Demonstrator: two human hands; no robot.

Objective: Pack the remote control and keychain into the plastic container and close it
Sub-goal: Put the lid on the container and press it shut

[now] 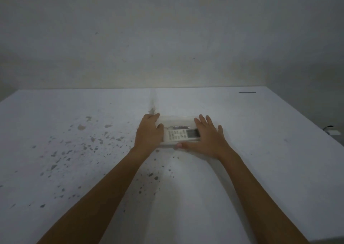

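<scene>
A clear plastic container [176, 119] sits on the white table, a little beyond the middle. Inside it lies a white remote control [181, 134] with a grey screen at its right end. Behind the remote rests the keychain [180, 127], a small reddish and silver piece. A transparent lid seems to cover the box. My left hand [149, 130] grips the container's left end, fingers curled over the far corner. My right hand [205, 137] lies flat on the right end with fingers spread, its thumb along the near edge.
The white table [260, 150] carries many dark stains on its left half [93, 145]. A dark strip [247, 92] lies at the far right edge. A small white object with a cable [333, 132] sits off the right side. A bare wall stands behind.
</scene>
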